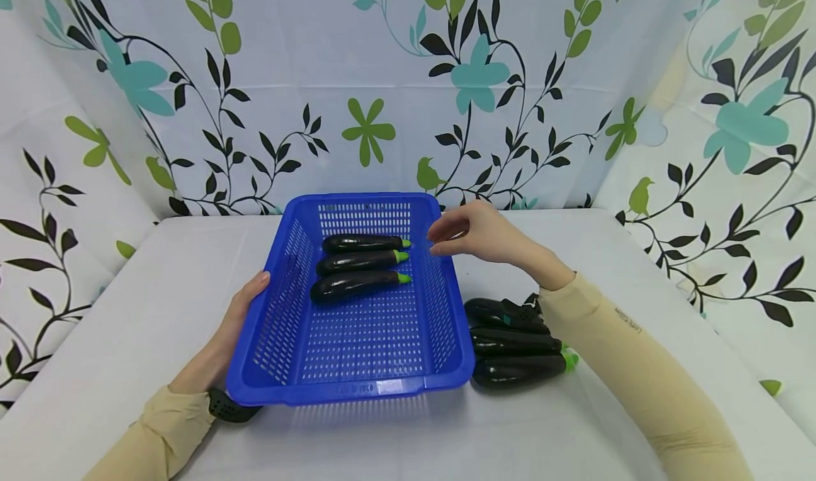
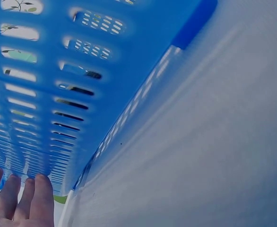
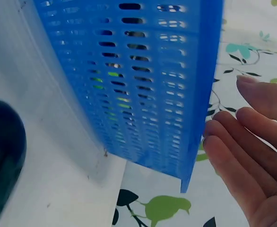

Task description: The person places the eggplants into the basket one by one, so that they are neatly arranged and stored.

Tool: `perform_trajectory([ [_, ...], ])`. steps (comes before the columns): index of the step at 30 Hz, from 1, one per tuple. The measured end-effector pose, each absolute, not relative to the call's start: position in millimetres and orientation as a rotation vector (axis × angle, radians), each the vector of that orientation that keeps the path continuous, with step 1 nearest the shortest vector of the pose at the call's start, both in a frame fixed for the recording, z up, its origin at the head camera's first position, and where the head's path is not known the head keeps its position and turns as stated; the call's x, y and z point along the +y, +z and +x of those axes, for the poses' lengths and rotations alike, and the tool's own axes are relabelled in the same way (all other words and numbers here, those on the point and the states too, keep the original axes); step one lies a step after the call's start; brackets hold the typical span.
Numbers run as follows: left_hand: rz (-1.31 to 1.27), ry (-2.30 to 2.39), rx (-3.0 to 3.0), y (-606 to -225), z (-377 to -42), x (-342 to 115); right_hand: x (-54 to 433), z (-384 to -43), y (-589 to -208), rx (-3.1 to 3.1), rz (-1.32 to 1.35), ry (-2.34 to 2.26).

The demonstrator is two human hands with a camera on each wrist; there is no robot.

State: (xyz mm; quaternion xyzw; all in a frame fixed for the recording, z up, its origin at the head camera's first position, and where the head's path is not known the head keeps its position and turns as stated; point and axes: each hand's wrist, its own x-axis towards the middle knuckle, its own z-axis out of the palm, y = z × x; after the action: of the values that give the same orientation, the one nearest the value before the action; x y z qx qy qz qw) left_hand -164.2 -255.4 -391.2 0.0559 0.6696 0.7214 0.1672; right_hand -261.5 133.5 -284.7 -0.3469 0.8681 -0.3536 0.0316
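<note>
While eggplants [image 1: 358, 262] gleam black (stems [image 1: 401, 256] green), the unclenched left hand [image 1: 224, 331] touches the basket [image 1: 338, 393], right hand [image 1: 481, 233] relaxed.

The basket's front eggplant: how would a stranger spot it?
In the head view, find the large blue basket. Inside, three eggplants lie side by side, green stems rightward. The front eggplant is lowest in the picture, with bare basket floor, no neighbour, below.
</note>
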Motion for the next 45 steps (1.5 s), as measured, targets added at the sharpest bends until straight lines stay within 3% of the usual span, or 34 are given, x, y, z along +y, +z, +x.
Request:
perform_trajectory([
  [45,0.129,2.016,1.936,-391,-164,-255,246,-230,-331,2.662,-0.881,-1.079],
])
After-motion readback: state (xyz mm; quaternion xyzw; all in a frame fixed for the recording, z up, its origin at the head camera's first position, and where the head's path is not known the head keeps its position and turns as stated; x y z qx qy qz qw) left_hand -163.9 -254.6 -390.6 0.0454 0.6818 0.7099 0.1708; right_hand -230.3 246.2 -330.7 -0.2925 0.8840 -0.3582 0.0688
